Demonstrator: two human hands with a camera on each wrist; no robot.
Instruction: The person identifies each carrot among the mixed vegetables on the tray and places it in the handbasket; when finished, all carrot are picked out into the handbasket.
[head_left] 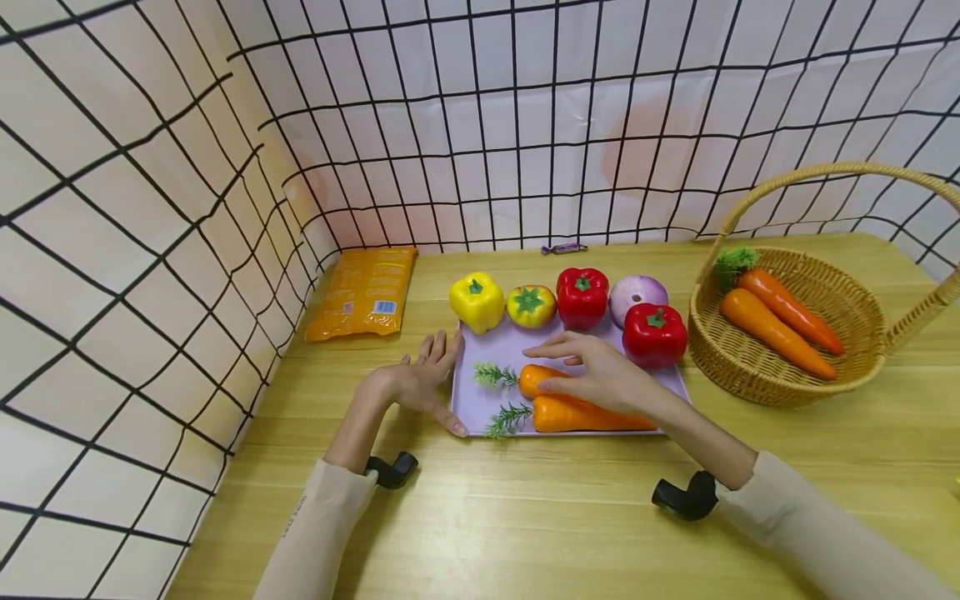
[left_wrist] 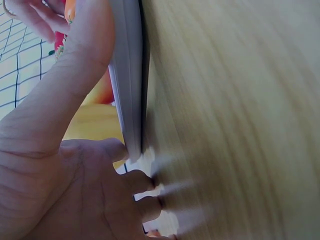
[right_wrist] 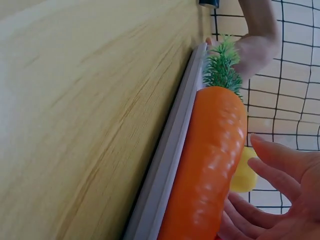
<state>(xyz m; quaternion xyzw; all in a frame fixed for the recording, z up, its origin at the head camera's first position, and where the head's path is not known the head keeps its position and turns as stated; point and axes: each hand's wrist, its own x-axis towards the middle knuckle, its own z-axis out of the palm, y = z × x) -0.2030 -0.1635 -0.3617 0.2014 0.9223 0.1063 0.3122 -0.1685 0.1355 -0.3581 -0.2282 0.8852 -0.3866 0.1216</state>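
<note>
Head view, near to far, with the flat lilac plastic tray (head_left: 480, 412) as landmark. It lies on the pale wood-grain bench (head_left: 525, 517).

Left hand (head_left: 420, 383): against the tray's left edge, fingers straight, thumb along the near-left corner. The left wrist view shows the thumb laid on the thin rim; it grips nothing.

Right hand (head_left: 600, 375): over the tray's near half, fingers relaxed and extended, hovering on or just above two smooth orange plastic carrots. The right wrist view shows the palm released beside the near carrot (right_wrist: 210, 165); contact cannot be confirmed.

Key relation: the near carrot (head_left: 592, 414) lies directly beneath the right hand, along the tray's front edge, long axis left to right, green leafy top toward the left hand. The far carrot (head_left: 536, 379) lies parallel, just behind. The right hand is the nearer.

Far side of the tray: glossy yellow pepper (head_left: 477, 301), yellow-green tomato-shaped piece (head_left: 531, 305), two red peppers (head_left: 582, 297), purple onion (head_left: 637, 293).

Right of the tray: woven wicker basket (head_left: 757, 375) with hoop handle, holding two more carrots.

Beyond the tray's left corner: flat orange packet (head_left: 363, 292).
</note>
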